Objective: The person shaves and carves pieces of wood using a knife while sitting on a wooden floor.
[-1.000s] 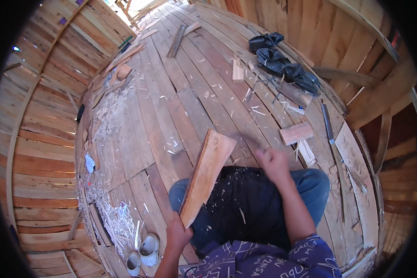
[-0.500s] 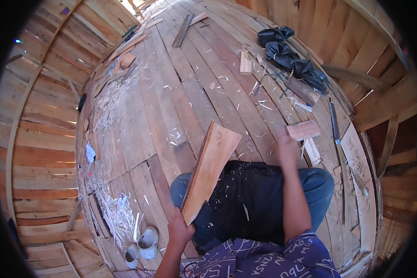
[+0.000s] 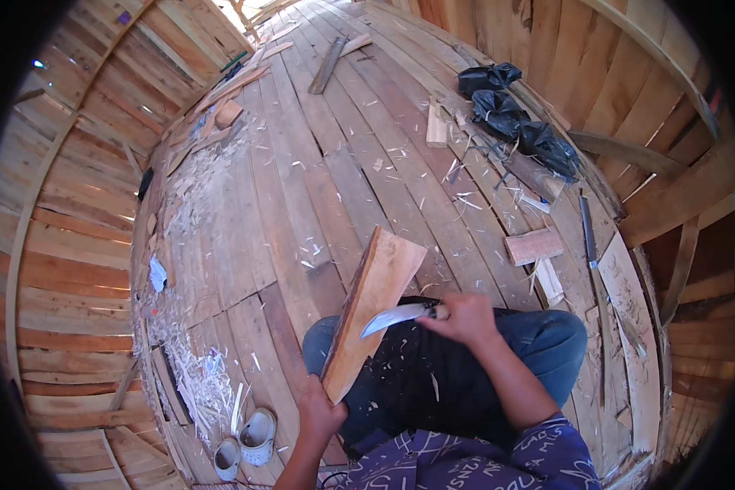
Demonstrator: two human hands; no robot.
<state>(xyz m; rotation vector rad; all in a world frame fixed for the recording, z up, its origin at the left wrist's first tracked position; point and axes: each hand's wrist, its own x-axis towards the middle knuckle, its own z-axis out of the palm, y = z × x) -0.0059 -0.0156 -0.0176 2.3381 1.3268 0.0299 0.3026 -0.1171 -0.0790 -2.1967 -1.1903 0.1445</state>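
Between the person's knees, a short wooden board stood tilted, its lower end gripped by the left hand, fingers closed round the edge. The right hand, which a moment before had been stretched out empty toward the offcuts on the floor, had come back to the lap and was now clenched on a knife, the pale blade lying across the board's face. Beyond that hand lay a small wooden block; beside the left, a pair of grey clogs.
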